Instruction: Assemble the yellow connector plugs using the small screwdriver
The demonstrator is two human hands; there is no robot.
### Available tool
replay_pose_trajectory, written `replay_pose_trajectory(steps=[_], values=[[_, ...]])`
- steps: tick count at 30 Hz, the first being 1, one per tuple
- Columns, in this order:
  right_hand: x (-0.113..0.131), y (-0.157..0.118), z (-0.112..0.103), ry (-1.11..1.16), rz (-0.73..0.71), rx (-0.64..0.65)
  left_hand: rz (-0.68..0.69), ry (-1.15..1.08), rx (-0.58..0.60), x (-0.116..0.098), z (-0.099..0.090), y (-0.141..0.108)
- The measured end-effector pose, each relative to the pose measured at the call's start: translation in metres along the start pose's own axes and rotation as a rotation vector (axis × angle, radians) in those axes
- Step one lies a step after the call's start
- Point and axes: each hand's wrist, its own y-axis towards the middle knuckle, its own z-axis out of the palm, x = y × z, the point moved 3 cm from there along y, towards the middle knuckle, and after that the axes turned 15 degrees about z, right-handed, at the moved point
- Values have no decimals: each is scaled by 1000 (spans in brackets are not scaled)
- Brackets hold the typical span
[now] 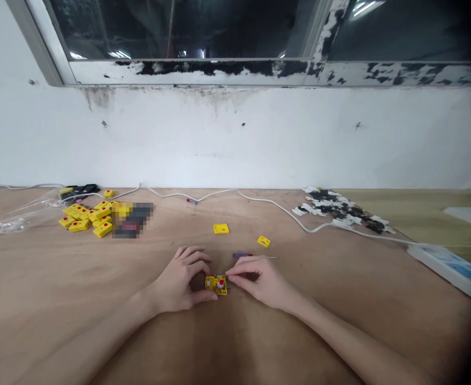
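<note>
My left hand (185,280) is curled round a small opened yellow plastic case (210,287), thumb along its near side and fingers at its far side. Inside the case sit a red button (221,283) and small metal parts. At its right edge my right hand (261,280) is closed in a pinch. Something thin shows at those fingertips, too small to name. A screwdriver (241,255) with a purple handle lies just beyond my right hand. Farther off lie a flat yellow cover (221,229) and a smaller yellow piece (263,241).
Several yellow cases with red buttons (81,214) are heaped at the left, beside a clear plastic bag (22,216) and a blurred patch. Another small screwdriver (191,201) lies near the wall. Black and white pieces (342,208), a white cable (275,202) and a power strip (452,270) are rightward.
</note>
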Motion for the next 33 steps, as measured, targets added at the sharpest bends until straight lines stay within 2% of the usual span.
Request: replay_pose_trajectory(steps=[4,12,22,33], values=[[-6,1,4,-27,-29,33,22,14,-21,-4,-1,0],[-3,0,3,-52,-41,89,120,-71,46,-9,0,5],[5,-2,0,-136,-47,103,188,-23,11,-7,2,4],[14,-2,-4,-315,-181,112,260,45,35,-11,2,9]])
